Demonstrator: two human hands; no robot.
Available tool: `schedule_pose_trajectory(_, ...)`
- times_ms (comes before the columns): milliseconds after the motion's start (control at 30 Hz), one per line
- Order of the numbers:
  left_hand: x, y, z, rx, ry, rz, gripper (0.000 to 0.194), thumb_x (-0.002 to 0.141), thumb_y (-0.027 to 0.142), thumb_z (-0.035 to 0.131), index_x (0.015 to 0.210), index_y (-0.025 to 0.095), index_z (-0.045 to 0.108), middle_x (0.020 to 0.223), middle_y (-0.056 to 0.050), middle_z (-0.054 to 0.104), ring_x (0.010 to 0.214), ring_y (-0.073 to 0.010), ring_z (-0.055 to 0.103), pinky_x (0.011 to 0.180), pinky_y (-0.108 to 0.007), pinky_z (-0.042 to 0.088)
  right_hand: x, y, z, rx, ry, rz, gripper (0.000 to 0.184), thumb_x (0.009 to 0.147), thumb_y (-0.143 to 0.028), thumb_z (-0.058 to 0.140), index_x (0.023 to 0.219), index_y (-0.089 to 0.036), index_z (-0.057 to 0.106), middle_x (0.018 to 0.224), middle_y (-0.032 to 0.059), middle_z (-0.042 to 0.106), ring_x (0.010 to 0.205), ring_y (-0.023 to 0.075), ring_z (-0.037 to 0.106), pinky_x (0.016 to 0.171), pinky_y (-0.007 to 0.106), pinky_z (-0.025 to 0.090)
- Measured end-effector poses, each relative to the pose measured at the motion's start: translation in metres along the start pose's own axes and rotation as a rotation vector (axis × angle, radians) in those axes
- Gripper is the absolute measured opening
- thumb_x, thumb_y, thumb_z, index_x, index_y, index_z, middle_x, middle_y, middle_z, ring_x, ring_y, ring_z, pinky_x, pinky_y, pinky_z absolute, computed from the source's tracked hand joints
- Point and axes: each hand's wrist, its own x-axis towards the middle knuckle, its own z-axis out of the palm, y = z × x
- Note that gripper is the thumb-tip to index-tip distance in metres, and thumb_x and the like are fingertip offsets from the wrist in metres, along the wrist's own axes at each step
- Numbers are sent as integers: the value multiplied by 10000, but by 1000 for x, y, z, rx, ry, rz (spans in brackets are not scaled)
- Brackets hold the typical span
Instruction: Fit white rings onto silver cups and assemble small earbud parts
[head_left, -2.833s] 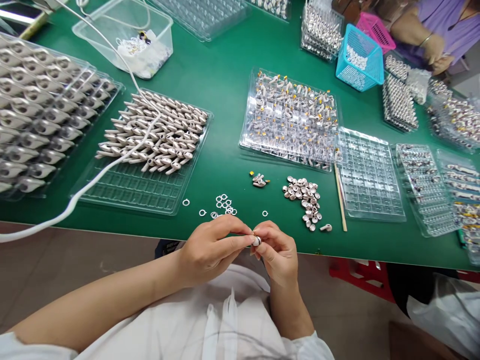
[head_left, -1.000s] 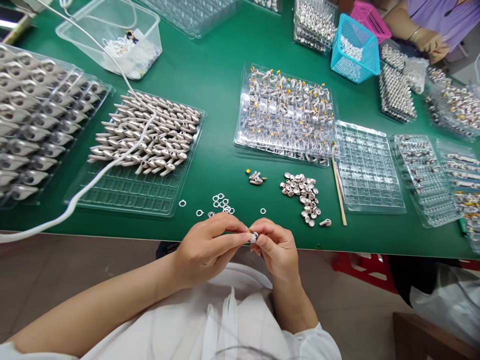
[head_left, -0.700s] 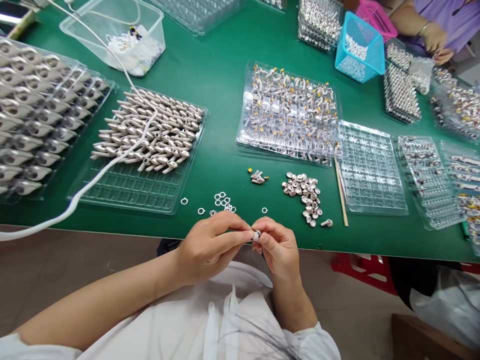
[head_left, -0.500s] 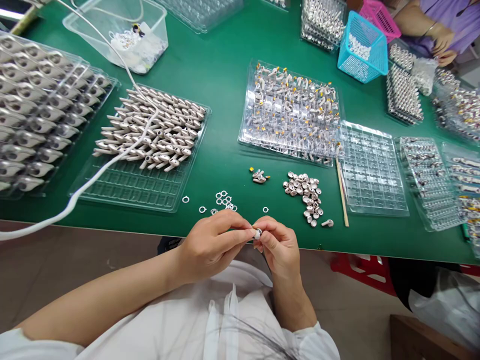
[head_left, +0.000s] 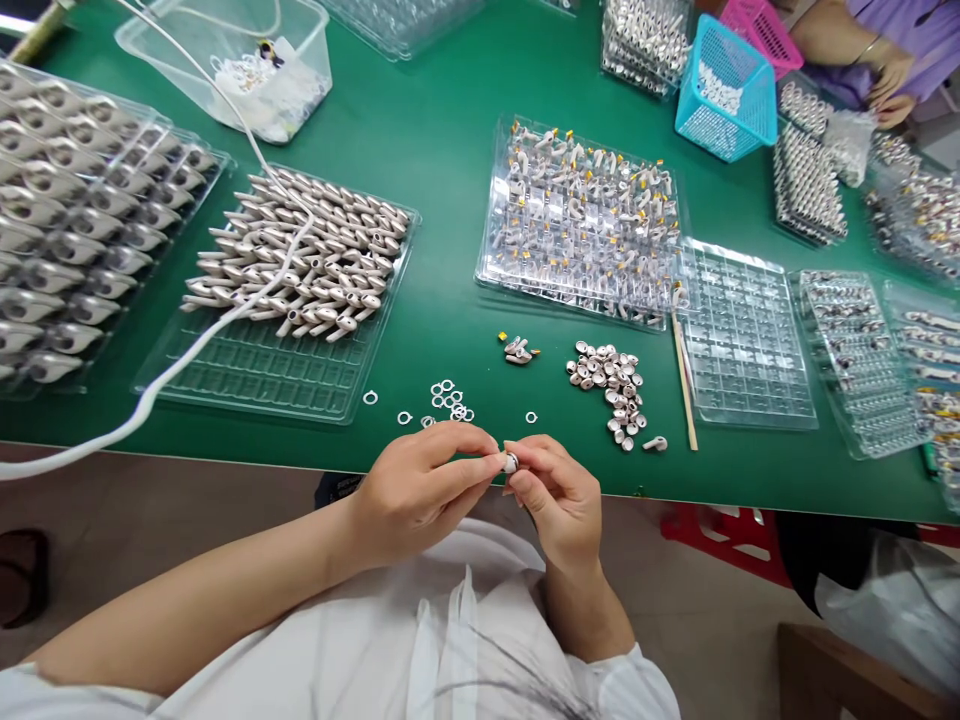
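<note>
Your right fingertips have shifted slightly around the small rounded earbud part [head_left: 511, 463] since a moment ago, and a foot in a dark sandal [head_left: 24, 575] has come into view at the lower left. You have that part up between both hands, just in front of the near edge of the green tabletop [head_left: 442, 120]. Your left hand [head_left: 424, 492] is nearly closed, thumb and forefinger pinching the part from its side. Your right hand [head_left: 561, 500] is curled, with its thumb and forefinger closed around the other side; the exact contact is too small to make out.

Just beyond your left hand, you have a loose cluster of white rings [head_left: 448, 402], with a single ring [head_left: 531, 417] nearer your right. Past them sit a few small parts with yellow tabs [head_left: 519, 350], a pile of round earbud shells [head_left: 619, 392] and one stemmed earbud piece [head_left: 655, 443]. A wooden stick [head_left: 685, 388] lies beside the empty-celled clear tray [head_left: 750, 340]. To your left, a white cable [head_left: 195, 352] crosses the tray of stemmed earbud housings [head_left: 322, 255]; farther right is the blue basket [head_left: 726, 128].
</note>
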Motion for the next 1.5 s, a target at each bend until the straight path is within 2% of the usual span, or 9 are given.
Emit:
schedule_pose_trajectory(300,-1,0,1,-28,-14,-10,145,903,71,589,1007,147,655,863,-90,699,790,-150,683,681,-244,580,-3,1,0,-178,47,-107,278,884,-202,674,1136,-299,740,971,63,711,787,170,671,641,294,585)
schedule_pose_trajectory(633,1,-1,1,-59,-4,12,199,913,65,552,1053,163,653,910,-106,718,827,-163,689,723,-276,588,-4,2,0,-149,10,-99,291,906,-203,642,1167,-305,720,1028,56,703,746,150,679,610,275,605)
schedule_pose_trajectory(933,3,0,0,-48,6,39,196,917,53,525,1043,149,642,877,-106,706,804,-162,675,690,-267,574,-1,0,-1,-347,-29,-290,400,912,-145,609,1269,-319,648,1069,71,718,949,212,677,750,347,591)
schedule_pose_trajectory(1133,1,0,0,-63,-7,23,208,924,58,508,1045,157,646,882,-108,713,813,-167,681,708,-279,580,0,-1,-1,-289,-49,-217,374,925,-163,598,1263,-315,652,1072,70,699,868,186,687,673,304,580)
schedule_pose_trajectory(1500,-1,-1,1,-77,11,24,210,901,28,526,1052,140,620,884,-109,697,813,-168,669,702,-291,589,-2,2,1,-275,0,-230,310,900,-151,631,1169,-287,703,970,57,727,816,184,691,656,309,587)
